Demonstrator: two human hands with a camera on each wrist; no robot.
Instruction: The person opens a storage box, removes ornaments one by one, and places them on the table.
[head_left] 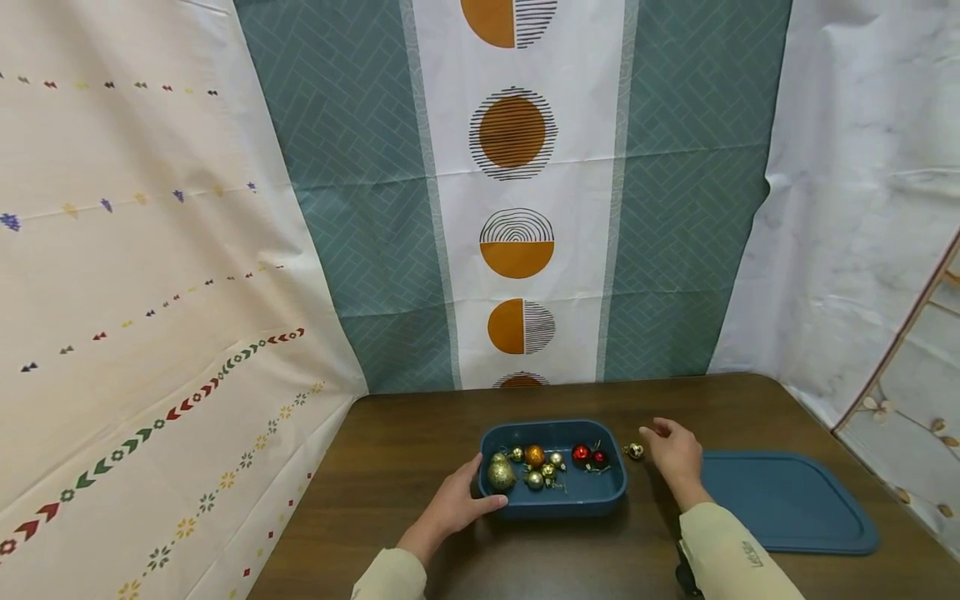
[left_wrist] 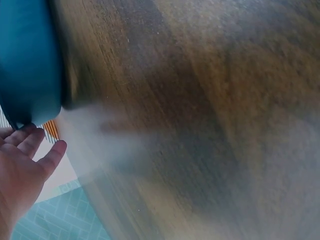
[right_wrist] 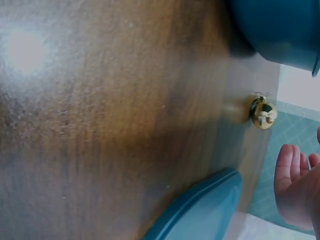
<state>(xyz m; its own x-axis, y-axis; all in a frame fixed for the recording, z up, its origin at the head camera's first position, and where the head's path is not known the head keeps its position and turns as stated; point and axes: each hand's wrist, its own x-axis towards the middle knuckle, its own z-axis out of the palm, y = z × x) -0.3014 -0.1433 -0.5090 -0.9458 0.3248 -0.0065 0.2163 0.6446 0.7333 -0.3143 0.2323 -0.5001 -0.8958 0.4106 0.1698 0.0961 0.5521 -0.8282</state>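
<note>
Left hand (head_left: pixel 456 502) is bracing the blue plastic bin (head_left: pixel 566 507) at its eight-to-nine o'clock corner, the fingers lying fairly straight and touching the wall, the thumb spreading along the near side. Over at three o'clock, the right hand (head_left: pixel 678 462) is hovering with its fingers slightly bent and parted, gripping nothing that shows! Just beside those fingertips, on their nine o'clock side, a shiny gold bauble (head_left: pixel 635 451) is sitting on the wooden table (head_left: pixel 420 425), apart from the hand, just outside the bin's three o'clock end.

Inside the bin, what a line-up: a big glittery gold bauble (head_left: pixel 501 475) is lying at nine o'clock, an orange bauble (head_left: pixel 535 455) is showing at ten, and two red baubles (head_left: pixel 581 452) are gleaming towards two. Smaller gold baubles (head_left: pixel 534 481) are clustering between, too tiny for counting surely.

Farther out, a touch past three o'clock, the blue lid (head_left: pixel 787 500) is lying flat beyond the right wrist. Up at twelve, a teal-and-white curtain (head_left: pixel 375 208) is hanging with its orange circles, while a cream patterned cloth (head_left: pixel 135 292) is draping at ten.
</note>
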